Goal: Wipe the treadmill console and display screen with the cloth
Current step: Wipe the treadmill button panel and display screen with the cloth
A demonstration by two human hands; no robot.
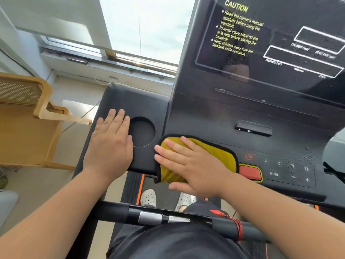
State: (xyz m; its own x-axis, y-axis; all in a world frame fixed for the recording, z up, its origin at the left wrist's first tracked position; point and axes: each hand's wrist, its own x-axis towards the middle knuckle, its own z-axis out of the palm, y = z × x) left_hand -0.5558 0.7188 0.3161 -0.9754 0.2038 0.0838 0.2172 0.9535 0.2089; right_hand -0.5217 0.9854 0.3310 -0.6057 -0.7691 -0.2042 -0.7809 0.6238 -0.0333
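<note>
So the yellow microfibre cloth with black stitched edging (pixel 211 152) sits in the lower middle of the frame. It's flat on the keypad ledge of the black plastic treadmill console (pixel 214 116), between the round recessed cup holder (pixel 142 131) and the red rectangular stop button (pixel 250 172). Its near edge flops over the front lip.

The right hand (pixel 190 165) lies flat on top of it, fingers spread and straight, pressing rather than bunching the cloth. The left hand (pixel 110 141) is also flat with fingers straight and close together. It holds nothing and rests on the console's left wing just beside the cup holder, looking like a brace.

My take on doing this bit well:

- Keep that flat palm, since it gives even pressure and nothing gets skipped.
- Pull the overhanging edge up so the whole cloth is working.
- Sweep toward the right of the frame in overlapping passes. There are what look like droplets (pixel 298 161) over the number keys by the 9 and 12.
- Go light over the red button and the touch keys so nothing gets triggered.
- The dark glossy display screen (pixel 280 43) at upper right looks speckled too. I'd hit it with a fresh fold of cloth, top down, so grime from the ledge doesn't smear the glass.
</note>
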